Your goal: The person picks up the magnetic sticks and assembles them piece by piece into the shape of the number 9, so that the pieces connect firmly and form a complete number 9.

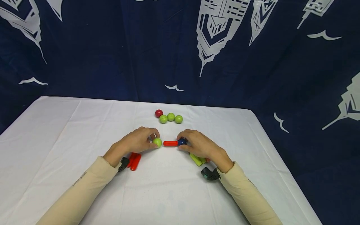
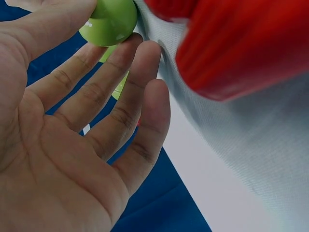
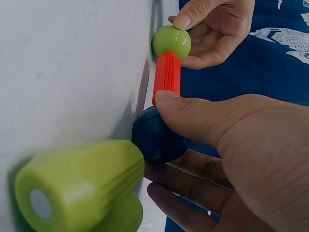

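Observation:
My left hand (image 1: 142,139) pinches a green ball (image 1: 157,142) between thumb and fingertips, as the left wrist view also shows. My right hand (image 1: 198,143) grips a dark blue ball (image 3: 157,137), its thumb lying where the ball meets a red ribbed rod (image 1: 170,143). The rod points left from the blue ball, its free end close to the green ball in the head view. Beside my right hand lie yellow-green rods (image 3: 77,186), partly hidden under it in the head view. Two red rods (image 1: 135,162) lie near my left wrist.
Farther back on the white-covered table (image 1: 84,125) sit a red ball (image 1: 158,113) and several green balls (image 1: 171,117) in a loose row. A bit of orange-red (image 1: 208,159) shows under my right wrist. A dark blue printed cloth (image 1: 157,56) hangs behind the table.

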The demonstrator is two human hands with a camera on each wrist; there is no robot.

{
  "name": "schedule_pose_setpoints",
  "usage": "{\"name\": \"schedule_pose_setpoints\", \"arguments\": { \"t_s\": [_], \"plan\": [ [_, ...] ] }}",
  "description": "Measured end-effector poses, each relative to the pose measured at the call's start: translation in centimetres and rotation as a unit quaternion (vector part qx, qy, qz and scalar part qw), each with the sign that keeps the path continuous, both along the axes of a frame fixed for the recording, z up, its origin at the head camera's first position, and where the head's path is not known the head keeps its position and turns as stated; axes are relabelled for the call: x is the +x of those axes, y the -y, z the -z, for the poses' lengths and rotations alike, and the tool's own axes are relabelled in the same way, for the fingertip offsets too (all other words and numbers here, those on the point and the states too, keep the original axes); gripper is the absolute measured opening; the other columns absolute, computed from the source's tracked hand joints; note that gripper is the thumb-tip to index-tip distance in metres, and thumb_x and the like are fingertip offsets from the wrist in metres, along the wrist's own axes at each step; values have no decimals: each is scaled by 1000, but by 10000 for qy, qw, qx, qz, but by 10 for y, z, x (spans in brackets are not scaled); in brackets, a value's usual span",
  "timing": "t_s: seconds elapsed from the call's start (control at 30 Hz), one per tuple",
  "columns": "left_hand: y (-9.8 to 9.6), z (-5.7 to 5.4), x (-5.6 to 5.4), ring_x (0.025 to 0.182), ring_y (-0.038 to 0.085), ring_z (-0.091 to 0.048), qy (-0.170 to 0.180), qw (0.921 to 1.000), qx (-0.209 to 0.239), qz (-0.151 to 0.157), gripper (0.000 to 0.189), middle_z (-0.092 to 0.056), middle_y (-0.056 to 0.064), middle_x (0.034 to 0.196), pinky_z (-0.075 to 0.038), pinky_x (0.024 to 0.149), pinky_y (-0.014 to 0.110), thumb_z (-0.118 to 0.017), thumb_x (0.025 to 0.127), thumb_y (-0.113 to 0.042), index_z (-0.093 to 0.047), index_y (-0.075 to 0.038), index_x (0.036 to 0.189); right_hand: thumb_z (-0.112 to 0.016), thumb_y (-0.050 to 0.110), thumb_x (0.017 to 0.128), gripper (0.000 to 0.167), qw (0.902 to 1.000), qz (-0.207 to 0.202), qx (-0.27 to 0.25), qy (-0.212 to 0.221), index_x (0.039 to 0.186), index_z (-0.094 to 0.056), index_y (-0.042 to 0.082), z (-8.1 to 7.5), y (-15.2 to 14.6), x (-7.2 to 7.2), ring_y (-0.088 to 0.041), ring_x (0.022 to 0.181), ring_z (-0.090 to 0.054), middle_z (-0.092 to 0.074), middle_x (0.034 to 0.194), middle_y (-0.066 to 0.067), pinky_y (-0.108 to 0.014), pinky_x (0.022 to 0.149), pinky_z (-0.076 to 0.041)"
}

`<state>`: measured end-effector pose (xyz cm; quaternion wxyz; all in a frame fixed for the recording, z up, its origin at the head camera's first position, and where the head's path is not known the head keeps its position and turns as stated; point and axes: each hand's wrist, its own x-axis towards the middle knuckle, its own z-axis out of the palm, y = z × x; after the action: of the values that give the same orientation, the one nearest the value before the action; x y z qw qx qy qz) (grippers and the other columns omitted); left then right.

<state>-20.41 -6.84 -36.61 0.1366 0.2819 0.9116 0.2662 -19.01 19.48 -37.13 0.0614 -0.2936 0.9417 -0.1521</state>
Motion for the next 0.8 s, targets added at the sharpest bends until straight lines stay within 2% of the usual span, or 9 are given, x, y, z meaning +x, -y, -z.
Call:
{"name": "schedule_pose_setpoints", "arguments": {
  "t_s": [0.5, 0.8],
  "plan": [
    [0, 2, 2, 92, 20, -64, -35, 9999, 56, 94, 24, -73, 9, 110, -52, 87, 40, -73, 92, -20, -66, -11, 114, -72, 28, 94, 31, 10000, -18, 20, 11, 119, -67, 12, 2, -2, 0, -17, 107, -60, -68, 115, 0, -39, 101, -48],
    [22, -6, 14, 90, 17, -61, 76, 9999, 25, -60, 30, -69, 7, 110, -51, 82, 35, -74, 90, -17, -66, -10, 118, -72, 29, 94, 31, 10000, 16, 57, 24, 120, -67, 13, 1, -1, 0, -16, 105, -59, -67, 115, 0, -37, 100, -49]
  ]
}}
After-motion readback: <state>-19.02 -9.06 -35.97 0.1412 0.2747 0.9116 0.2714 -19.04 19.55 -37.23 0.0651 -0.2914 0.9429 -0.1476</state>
